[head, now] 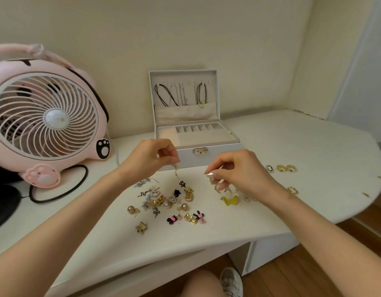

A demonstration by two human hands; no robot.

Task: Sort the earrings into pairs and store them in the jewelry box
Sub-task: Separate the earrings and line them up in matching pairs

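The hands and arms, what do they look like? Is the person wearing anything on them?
No sleeves show; the left arm and right arm are bare. No watch, bracelet or ring shows on the left hand or right hand. The right hand has long, shiny, pearly-white nails; the left hand's nails are hidden.

Cream walls (228, 39) meet in a corner at 1 o'clock; white desk (313, 146) fills the middle; wooden floor (303, 275) at 5 o'clock.

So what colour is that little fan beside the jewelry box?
The fan is pale pink with a white grille; the head view shows it plainly.
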